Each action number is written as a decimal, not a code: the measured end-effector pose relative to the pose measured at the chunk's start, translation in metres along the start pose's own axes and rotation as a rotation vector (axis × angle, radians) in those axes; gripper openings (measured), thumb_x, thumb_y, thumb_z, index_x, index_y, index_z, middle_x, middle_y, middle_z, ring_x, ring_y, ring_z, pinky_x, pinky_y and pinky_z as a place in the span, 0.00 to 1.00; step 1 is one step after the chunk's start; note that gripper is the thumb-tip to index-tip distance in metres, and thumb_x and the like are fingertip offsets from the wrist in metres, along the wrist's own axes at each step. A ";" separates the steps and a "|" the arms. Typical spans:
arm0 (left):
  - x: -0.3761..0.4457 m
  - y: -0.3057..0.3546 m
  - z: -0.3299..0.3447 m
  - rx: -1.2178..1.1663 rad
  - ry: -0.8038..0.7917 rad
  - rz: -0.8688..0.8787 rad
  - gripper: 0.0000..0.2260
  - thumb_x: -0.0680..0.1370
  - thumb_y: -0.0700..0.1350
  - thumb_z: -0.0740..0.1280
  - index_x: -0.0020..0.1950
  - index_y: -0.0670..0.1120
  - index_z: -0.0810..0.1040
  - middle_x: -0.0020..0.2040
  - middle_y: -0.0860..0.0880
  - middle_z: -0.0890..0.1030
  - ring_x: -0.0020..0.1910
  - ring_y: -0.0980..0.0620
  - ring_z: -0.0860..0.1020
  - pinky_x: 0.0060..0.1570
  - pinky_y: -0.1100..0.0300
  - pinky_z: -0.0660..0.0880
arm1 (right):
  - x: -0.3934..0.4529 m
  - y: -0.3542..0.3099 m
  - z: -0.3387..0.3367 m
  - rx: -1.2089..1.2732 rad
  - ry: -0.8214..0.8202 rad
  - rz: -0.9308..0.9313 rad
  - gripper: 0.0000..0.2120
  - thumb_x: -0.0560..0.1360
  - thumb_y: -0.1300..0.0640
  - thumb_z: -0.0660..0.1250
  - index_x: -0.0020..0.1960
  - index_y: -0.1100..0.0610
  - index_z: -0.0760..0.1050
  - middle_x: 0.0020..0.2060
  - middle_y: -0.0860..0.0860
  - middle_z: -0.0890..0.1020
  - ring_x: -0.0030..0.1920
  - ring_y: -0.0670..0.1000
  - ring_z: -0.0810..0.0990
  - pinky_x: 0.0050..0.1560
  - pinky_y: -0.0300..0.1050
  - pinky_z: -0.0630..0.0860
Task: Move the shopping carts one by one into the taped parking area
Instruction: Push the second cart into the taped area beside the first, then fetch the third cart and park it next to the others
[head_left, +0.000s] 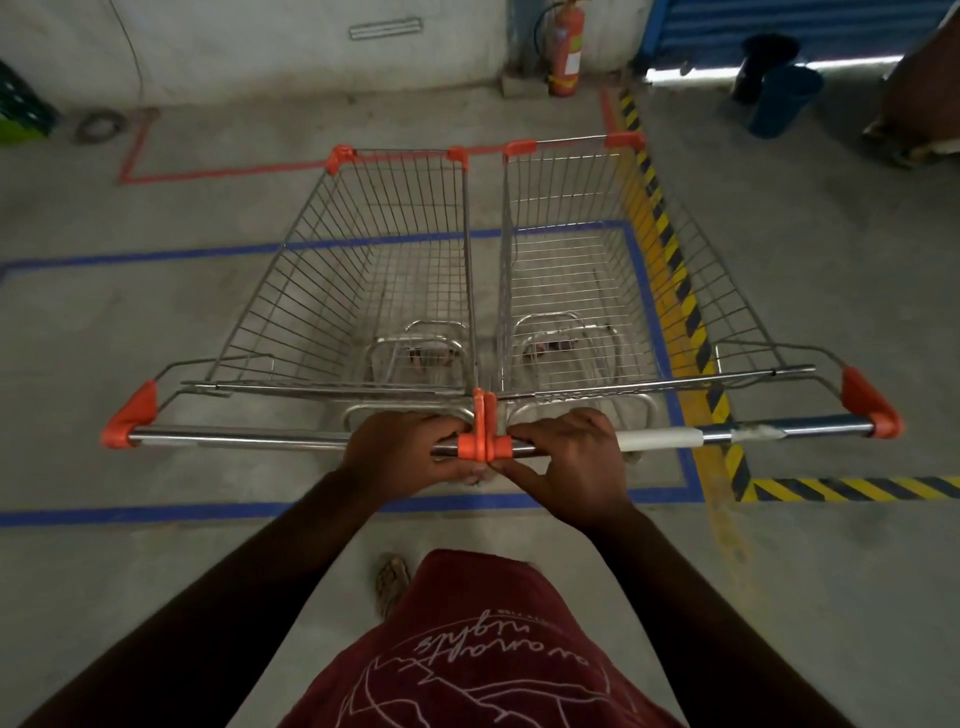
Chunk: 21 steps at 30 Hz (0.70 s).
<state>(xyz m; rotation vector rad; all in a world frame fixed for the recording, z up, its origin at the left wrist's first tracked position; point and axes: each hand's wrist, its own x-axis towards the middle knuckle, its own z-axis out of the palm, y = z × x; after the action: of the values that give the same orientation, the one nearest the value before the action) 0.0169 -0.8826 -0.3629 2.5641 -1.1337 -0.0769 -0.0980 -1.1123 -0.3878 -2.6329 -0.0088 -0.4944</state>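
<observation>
**Two carts side by side in the blue bay, one hand on each handle**

Position: two wire shopping carts stand side by side on the concrete floor (156, 338), inner sides almost touching. Left cart (363, 270) and right cart (587, 270) both sit within the blue tape rectangle (644, 291). A red tape outline (208, 174) lies beyond the carts' far ends, toward the wall. Which outline is the parking area: cannot tell. Yellow-black hazard stripe (670, 270) runs just beside the right cart's right side.

Hands: left hand (402, 449) curls round the left cart's handle bar (234, 436) at its inner end; right hand (566, 457) curls round the right cart's handle bar (779, 431) at its inner end. Both grips are next to the orange end caps (483, 441) where the two handles meet.

Handling judgement: baskets are empty, so likely light and free-rolling; steel wire frame is stiff, no give. Smooth chrome bar could slip under a loose grip. Gripping at one end of a bar gives poor steering; the cart would tend to swing. Mid-bar hold with both hands on one cart is better, and suits the one-by-one instruction.

Risk: inner sides may rub or lock if one cart is moved alone.

Also: fire extinguisher (566, 52) at the far wall.
</observation>
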 end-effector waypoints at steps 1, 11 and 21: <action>-0.002 0.003 -0.002 -0.020 0.011 -0.013 0.33 0.70 0.80 0.61 0.64 0.59 0.80 0.51 0.58 0.86 0.47 0.55 0.85 0.46 0.57 0.80 | 0.000 -0.001 0.000 0.017 -0.001 0.006 0.17 0.75 0.34 0.72 0.54 0.45 0.84 0.46 0.42 0.88 0.45 0.47 0.84 0.59 0.54 0.73; -0.014 0.046 -0.003 -0.276 0.177 0.103 0.20 0.79 0.48 0.71 0.71 0.46 0.77 0.68 0.48 0.79 0.66 0.47 0.78 0.64 0.48 0.75 | -0.031 -0.023 -0.037 0.321 0.293 0.303 0.07 0.80 0.55 0.70 0.56 0.54 0.86 0.50 0.45 0.87 0.50 0.44 0.84 0.55 0.48 0.79; -0.023 0.124 0.021 -0.509 -0.015 0.495 0.17 0.79 0.40 0.71 0.68 0.43 0.80 0.64 0.48 0.82 0.65 0.48 0.79 0.67 0.54 0.74 | -0.142 -0.071 -0.075 0.240 0.372 0.674 0.10 0.81 0.52 0.68 0.57 0.53 0.86 0.52 0.43 0.87 0.52 0.42 0.84 0.51 0.46 0.80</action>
<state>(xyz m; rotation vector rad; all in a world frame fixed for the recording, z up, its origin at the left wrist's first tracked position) -0.0902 -0.9492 -0.3447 1.8002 -1.4939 -0.2311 -0.2627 -1.0710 -0.3433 -2.0960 0.8456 -0.6704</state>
